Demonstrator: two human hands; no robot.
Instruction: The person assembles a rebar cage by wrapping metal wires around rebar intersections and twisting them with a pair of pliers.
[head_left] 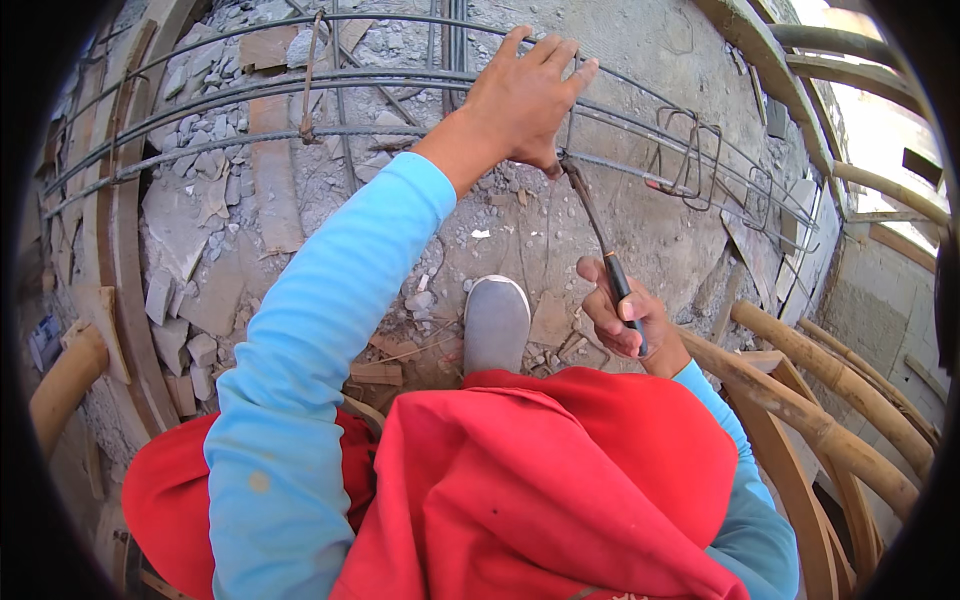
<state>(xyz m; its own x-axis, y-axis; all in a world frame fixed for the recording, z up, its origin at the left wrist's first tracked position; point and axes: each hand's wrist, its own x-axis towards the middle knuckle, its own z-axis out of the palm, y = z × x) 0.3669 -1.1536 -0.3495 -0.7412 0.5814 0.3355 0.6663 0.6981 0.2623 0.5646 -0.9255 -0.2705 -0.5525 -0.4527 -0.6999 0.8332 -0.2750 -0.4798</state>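
Note:
A long rebar cage (380, 78) of ribbed steel bars runs across the far side. My left hand (525, 95) spans it with fingers spread, the fingertips near the upper bar and beside a stirrup (571, 128). Its thumb reaches down to the lower bar (625, 172). A rebar tying hook (590, 208) with a black handle is held in my right hand (635, 315), loosely closed around the grip. The hook's tip meets the lower bar just right of my left thumb. Whether wire is caught there is too small to tell.
Loose bent stirrups (690, 155) hang on the cage's right part. Broken concrete rubble (195, 215) and wood scraps (270, 170) litter the ground. Bamboo poles (800, 420) stand at the right, another bamboo pole (68, 385) at the left. My grey shoe (497, 325) is below the cage.

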